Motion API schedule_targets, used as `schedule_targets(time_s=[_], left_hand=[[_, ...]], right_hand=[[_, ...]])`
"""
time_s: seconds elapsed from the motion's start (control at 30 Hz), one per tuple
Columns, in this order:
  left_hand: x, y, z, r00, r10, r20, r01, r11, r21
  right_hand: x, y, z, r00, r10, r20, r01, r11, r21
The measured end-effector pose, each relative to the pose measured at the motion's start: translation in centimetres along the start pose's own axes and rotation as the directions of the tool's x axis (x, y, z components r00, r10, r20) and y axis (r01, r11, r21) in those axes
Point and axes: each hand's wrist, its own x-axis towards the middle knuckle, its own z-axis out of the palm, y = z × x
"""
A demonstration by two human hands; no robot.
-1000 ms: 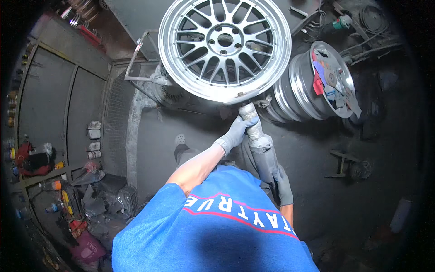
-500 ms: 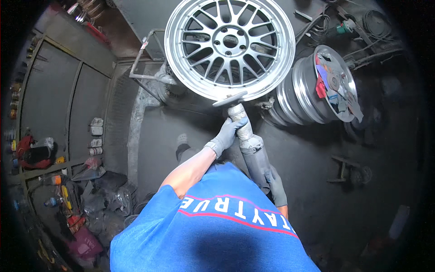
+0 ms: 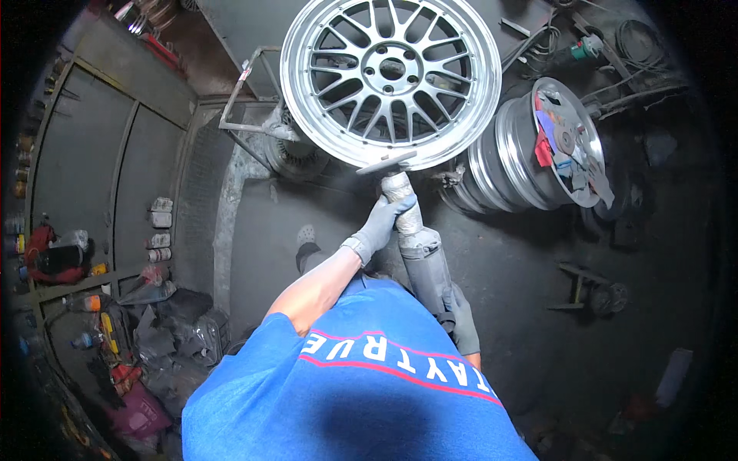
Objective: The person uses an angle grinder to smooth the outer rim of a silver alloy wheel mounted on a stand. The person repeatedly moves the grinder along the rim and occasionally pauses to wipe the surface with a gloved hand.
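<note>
A grey angle grinder points away from me, its neck wrapped in pale, dusty tape. My left hand, in a grey glove, is closed round that wrapped neck. At the tool's rear end my right hand, also gloved, grips the body; some of its fingers are hidden. The grinder's flat round disc is at the near lip of a silver multi-spoke car wheel rim, overlapping it in view. Whether disc and metal touch I cannot tell. The wheel rim stands raised at the top centre, its face toward me.
Stacked silver rims lie to the right, with cloths, discs and a glove on top. A metal tube frame stands left of the wheel. Cables coil at far right. Shelving and bagged clutter line the left side.
The grinder and both hands have shifted slightly left, and its disc has slid left along the wheel's near lip. The grip of both hands is the same.
</note>
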Motion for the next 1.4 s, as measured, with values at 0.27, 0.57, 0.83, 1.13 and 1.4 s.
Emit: schedule_targets(time_s=[0.27, 0.57, 0.83, 1.13, 1.4], left_hand=[[1.6, -0.8, 3.4, 0.997, -0.002, 0.077, 0.000, 1.000, 0.024], [0.2, 1.4, 0.0, 0.999, -0.011, 0.044, 0.010, 1.000, 0.023], [-0.9, 8.7, -6.7, 1.000, 0.006, -0.016, -0.005, 0.999, 0.054], [0.6, 17.0, -11.9, 0.998, 0.044, 0.035, -0.048, 0.991, 0.125], [-0.2, 18.9, -13.3, 0.998, -0.038, -0.051, 0.033, 0.995, -0.098]], right_hand=[[-0.8, 1.3, -1.5, 0.989, -0.031, -0.142, 0.031, 1.000, -0.002], [-1.7, -0.6, 2.6, 0.993, -0.015, -0.116, 0.014, 1.000, -0.009], [-0.7, -3.5, 12.3, 0.999, -0.024, -0.036, 0.027, 0.997, 0.077], [2.1, -6.3, 21.9, 0.998, -0.035, -0.051, 0.042, 0.989, 0.144], [6.4, -2.4, 21.8, 0.989, -0.110, -0.103, 0.102, 0.991, -0.081]])
